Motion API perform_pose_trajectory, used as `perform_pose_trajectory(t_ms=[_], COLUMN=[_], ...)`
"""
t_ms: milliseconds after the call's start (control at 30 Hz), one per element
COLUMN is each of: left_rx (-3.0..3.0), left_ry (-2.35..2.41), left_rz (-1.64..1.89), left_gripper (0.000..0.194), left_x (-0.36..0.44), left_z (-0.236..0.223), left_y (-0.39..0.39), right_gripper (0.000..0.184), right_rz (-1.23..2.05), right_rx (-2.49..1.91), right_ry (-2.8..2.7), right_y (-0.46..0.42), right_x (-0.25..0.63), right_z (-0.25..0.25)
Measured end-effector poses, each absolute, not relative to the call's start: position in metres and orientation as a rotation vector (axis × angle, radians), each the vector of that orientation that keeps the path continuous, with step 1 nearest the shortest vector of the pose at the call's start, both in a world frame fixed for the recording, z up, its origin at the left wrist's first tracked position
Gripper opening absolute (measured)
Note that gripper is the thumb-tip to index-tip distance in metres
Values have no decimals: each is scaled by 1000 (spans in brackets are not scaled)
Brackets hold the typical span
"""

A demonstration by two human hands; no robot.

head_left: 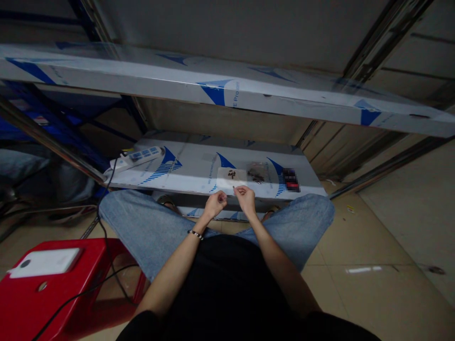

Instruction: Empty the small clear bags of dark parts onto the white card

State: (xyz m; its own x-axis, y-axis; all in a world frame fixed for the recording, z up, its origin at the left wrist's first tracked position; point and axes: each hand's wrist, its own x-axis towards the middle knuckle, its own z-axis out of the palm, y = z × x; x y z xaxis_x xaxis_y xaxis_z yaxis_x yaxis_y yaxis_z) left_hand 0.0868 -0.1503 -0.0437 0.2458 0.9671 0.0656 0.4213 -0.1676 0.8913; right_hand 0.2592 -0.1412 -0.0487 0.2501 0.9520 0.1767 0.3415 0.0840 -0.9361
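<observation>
I'm seeing my film-wrapped steel shelf [194,163] holding a power strip [137,158] far left, a white card [231,180] mid-shelf, a clear bag [258,172] of dark parts just right, a pixelated dark object [291,180] furthest right

A smooth, pale paper sheet [224,181] looks matt against the glossy plastic film on the lower steel shelf [185,163]. Just beside the sheet, a clear plastic bag [258,171] has a faint sheen. The long steel upper shelf [213,87] carries the same slick, blue-printed film. The white plastic power strip [137,158] looks smooth, and the red plastic stool [35,308] has a glossy moulded finish. The light-blue denim jeans [142,229] look soft and woven, the black cloth shirt [227,284] matt. The beige ceramic floor tiles [362,246] are smooth and shiny.
</observation>
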Motion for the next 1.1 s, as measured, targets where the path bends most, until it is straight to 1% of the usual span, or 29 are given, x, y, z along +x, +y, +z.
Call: perform_pose_trajectory(t_ms=[100, 233, 400, 533, 633, 733, 833, 967, 1033, 1100], left_rx=[1820, 1913, 1981, 2052, 2069, 2041, 1989, 1961, 1967, 1968], left_ry=[1323, 1347, 1360, 1315, 1324, 1336, 1349, 1330, 1322, 1319], left_rz=[800, 710, 633, 606, 594, 620, 651, 679, 679, 679], left_gripper=[14, 11, 15, 16, 14, 14, 20, 28, 26, 22], left_x=[88, 89, 88, 91, 93, 92, 91, 89, 88, 88], left_z=[-44, -44, -45, -45, -46, -47, -46, -44, -43, -42], left_y=[-150, -151, -152, -153, -154, -153, -153, -154, -155, -157], right_gripper=[28, 18, 11, 11, 16, 20, 23, 18, 14, 15], right_rz=[830, 772, 684, 589, 519, 440, 357, 349, 353, 324], right_rx=[-1351, -1316, -1311, -1343, -1347, -1422, -1561, -1763, -1857, -1934], right_ry=[-1286, -1417, -1708, -1853, -1788, -1636, -1580, -1627, -1639, -1648], right_y=[-174, -179, -173, -179, -178, -159, -123, -74, -59, -49], right_x=[255, 256, 256, 254, 255, 261, 270, 274, 271, 266], right_z=[-59, -59, -53, -51, -50, -48, -42, -35, -35, -38])
